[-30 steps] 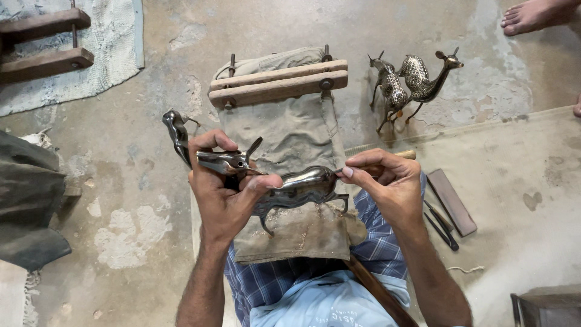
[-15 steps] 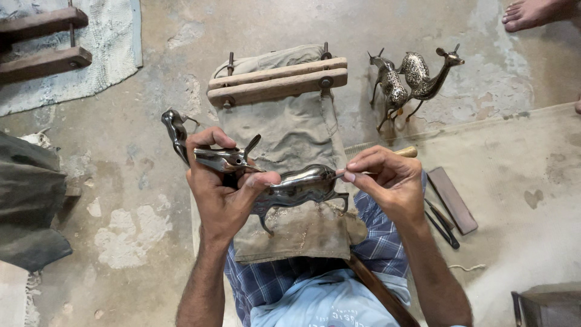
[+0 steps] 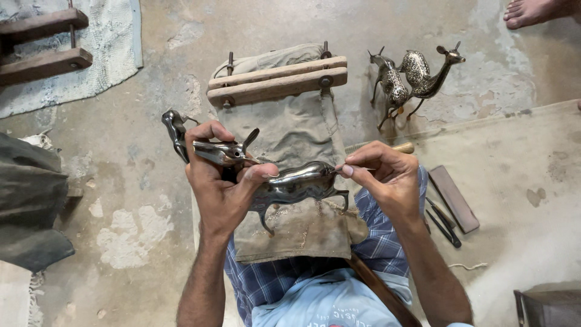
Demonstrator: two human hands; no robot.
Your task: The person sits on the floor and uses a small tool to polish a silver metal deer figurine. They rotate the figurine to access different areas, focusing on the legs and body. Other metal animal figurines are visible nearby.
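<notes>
My left hand [image 3: 221, 184] grips a shiny metal deer figure [image 3: 290, 184] by its neck and chest, holding it sideways over a grey cloth [image 3: 284, 133] on my lap. The deer's head and ears point left past my fingers. My right hand [image 3: 387, 178] pinches a thin metal tool [image 3: 354, 169] against the deer's rump. The tool's tip is too small to make out.
A wooden clamp [image 3: 278, 82] lies across the far end of the cloth. Two finished patterned metal deer [image 3: 411, 75] stand on the floor at upper right. A flat stone bar [image 3: 454, 198] and dark tools [image 3: 442, 219] lie at right. A person's bare foot [image 3: 535, 12] shows top right.
Nothing has clearly moved; both hands keep the same hold on the deer and the thin tool.
</notes>
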